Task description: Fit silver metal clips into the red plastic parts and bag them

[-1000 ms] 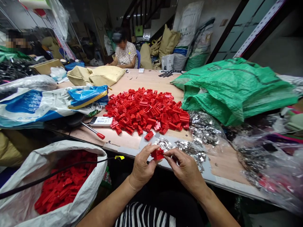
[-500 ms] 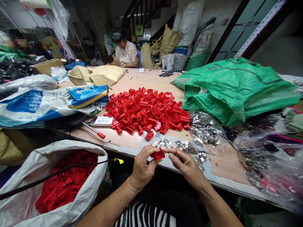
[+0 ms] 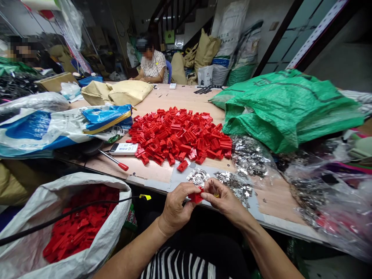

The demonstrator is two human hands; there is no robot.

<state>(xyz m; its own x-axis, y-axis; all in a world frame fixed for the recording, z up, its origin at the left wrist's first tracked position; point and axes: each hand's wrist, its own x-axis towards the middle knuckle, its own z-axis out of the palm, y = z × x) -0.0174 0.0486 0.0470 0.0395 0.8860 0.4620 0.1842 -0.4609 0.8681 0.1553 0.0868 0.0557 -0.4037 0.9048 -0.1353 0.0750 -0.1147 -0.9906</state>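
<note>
My left hand (image 3: 176, 207) and my right hand (image 3: 225, 201) meet just off the table's near edge, both pinched on one small red plastic part (image 3: 197, 197). The fingers of both hands are closed round it and hide most of it. Just beyond my hands lie small shiny metal pieces (image 3: 232, 182) on a grey sheet. Farther back a big heap of the same red plastic parts (image 3: 180, 135) covers the middle of the wooden table (image 3: 151, 170).
A white sack (image 3: 87, 248) holding red parts stands at my lower left, with a black cable across it. A screwdriver (image 3: 114, 162) and a remote control (image 3: 124, 148) lie left of the heap. Green bag (image 3: 287, 108) and clear plastic bags at right. Another person (image 3: 152, 64) sits at the far end.
My hands have closed in tighter on the red part and turned it; my right fingers now press against it from the right. The view shifted slightly.
</note>
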